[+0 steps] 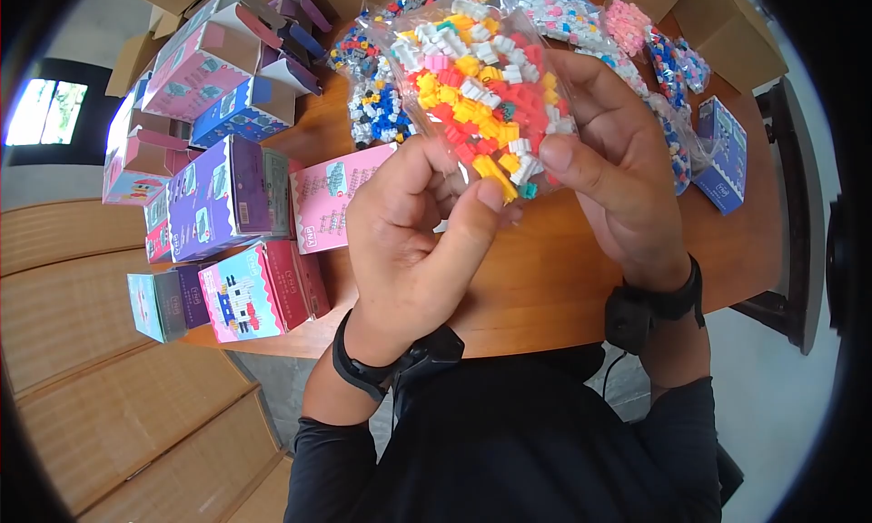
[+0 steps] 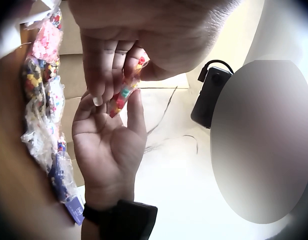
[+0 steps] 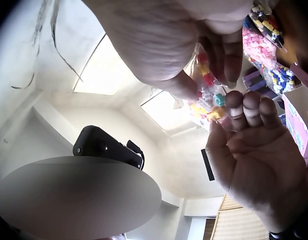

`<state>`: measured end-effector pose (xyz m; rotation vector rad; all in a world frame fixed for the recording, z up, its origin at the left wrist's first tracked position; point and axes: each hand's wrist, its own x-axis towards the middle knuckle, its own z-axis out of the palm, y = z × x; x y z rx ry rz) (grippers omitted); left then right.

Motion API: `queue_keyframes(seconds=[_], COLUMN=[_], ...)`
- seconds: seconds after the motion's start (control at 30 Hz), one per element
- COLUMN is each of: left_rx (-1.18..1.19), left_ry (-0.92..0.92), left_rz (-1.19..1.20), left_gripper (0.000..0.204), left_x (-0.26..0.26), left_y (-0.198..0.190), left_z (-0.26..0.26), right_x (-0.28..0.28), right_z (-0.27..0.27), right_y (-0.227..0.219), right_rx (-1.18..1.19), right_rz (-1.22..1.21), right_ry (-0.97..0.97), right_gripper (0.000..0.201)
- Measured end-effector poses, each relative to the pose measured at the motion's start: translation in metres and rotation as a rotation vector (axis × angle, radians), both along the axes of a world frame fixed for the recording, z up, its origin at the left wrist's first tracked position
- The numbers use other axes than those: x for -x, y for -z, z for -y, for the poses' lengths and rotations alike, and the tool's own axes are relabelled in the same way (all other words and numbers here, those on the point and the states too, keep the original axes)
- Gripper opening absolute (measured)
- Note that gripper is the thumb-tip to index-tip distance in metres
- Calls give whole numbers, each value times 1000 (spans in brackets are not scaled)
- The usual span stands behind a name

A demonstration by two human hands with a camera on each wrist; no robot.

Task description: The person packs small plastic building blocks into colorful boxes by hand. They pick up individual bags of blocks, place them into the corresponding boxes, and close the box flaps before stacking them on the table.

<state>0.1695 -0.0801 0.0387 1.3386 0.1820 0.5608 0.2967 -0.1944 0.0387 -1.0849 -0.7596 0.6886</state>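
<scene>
A clear plastic bag of small building bricks [image 1: 481, 87], mostly yellow, red and white with a few teal and pink ones, is held up above the table by both hands. My left hand [image 1: 409, 232] pinches its lower left edge, the thumb in front and the fingers behind. On the other side my right hand [image 1: 622, 159] grips the right edge, thumb across the front. From the left wrist view the brick bag [image 2: 127, 89] shows edge-on between the two hands. In the right wrist view the bag [image 3: 209, 97] also lies between thumbs and fingers.
Printed cardboard boxes, including a purple box [image 1: 204, 200] and a pink box [image 1: 331, 196], stand at the left of the wooden table [image 1: 536, 287]. More brick bags [image 1: 372, 96] lie behind the hands. A blue-violet box [image 1: 724, 155] sits at the right edge, near an open carton [image 1: 727, 32].
</scene>
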Motion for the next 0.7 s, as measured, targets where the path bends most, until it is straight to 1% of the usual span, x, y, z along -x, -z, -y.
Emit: queue_keyframes(seconds=[0.07, 0.17, 0.27, 0.37, 0.53, 0.7], left_rx=[-18, -116, -128, -48, -35, 43], left_ry=[14, 33, 16, 18, 28, 1], left_rz=[-47, -49, -54, -42, -21, -40], left_gripper=[14, 13, 11, 11, 13, 14], left_x=[0, 1, 1, 0, 1, -3], left_y=[-2, 5, 7, 5, 10, 8], left_z=[-1, -5, -3, -1, -1, 0], right_x=[1, 2, 3, 3, 6, 9], right_z=[0, -2, -2, -2, -3, -6], right_y=[0, 2, 1, -1, 1, 4], right_rx=[8, 3, -2, -2, 6, 11], right_rz=[-9, -14, -61, -94, -140, -46], right_ry=[-4, 5, -3, -22, -14, 39], right_gripper=[63, 64, 64, 64, 63, 57])
